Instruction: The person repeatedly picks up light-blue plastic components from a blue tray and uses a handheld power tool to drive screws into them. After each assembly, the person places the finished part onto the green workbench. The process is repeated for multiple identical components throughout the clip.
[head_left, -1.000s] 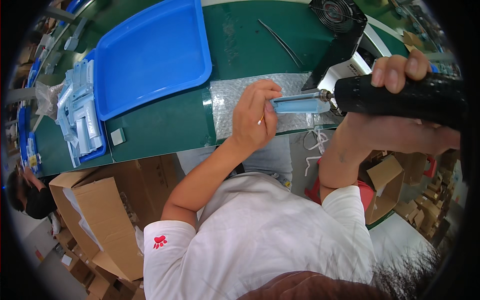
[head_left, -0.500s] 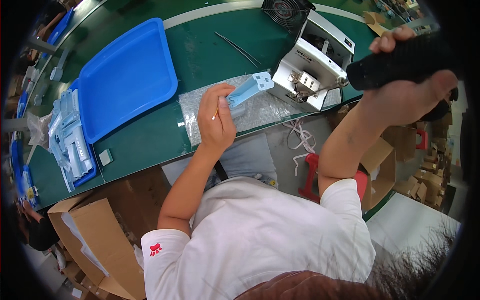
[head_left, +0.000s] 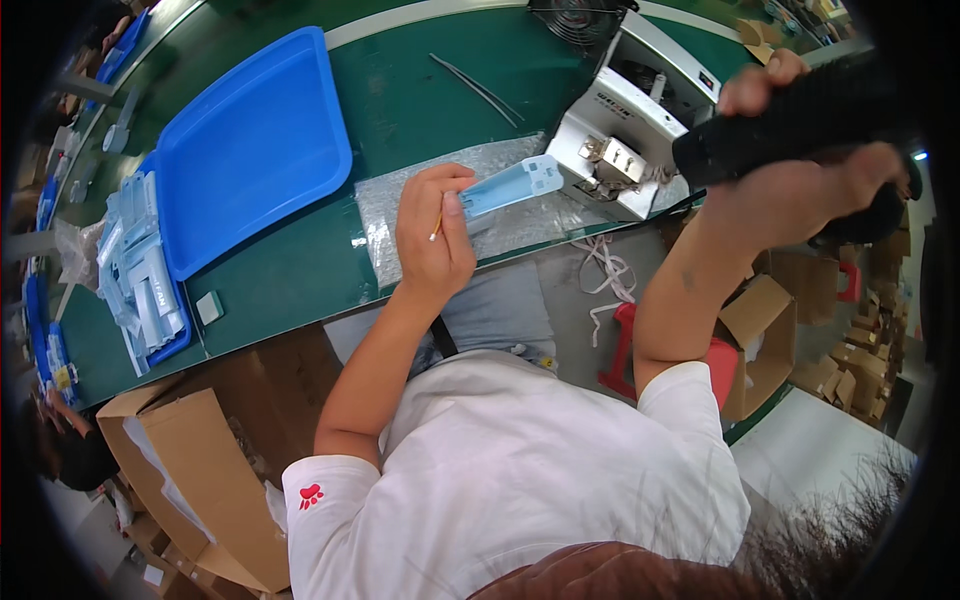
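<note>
A light blue plastic housing (head_left: 512,188), long and trough-shaped, is held in my left hand (head_left: 432,232) above the bubble wrap. Its square-holed end points right toward the machine. A thin orange wire with a small white connector (head_left: 434,236) sticks out beside my left thumb. My right hand (head_left: 790,190) is wrapped round a black electric screwdriver (head_left: 780,130), raised at the upper right. The nose of the screwdriver is at the front of a silver screw feeder (head_left: 625,130); the bit tip is blurred there.
Bubble wrap (head_left: 385,225) lies on the green table under my left hand. Tweezers (head_left: 476,86) rest behind it. A large blue tray (head_left: 250,150) stands left, beside a smaller tray of light blue housings (head_left: 140,270). Cardboard boxes (head_left: 215,480) stand on the floor below.
The housing has turned flatter and its far end has moved right and slightly down. My right hand has shifted the screwdriver a little left, near the feeder's front.
</note>
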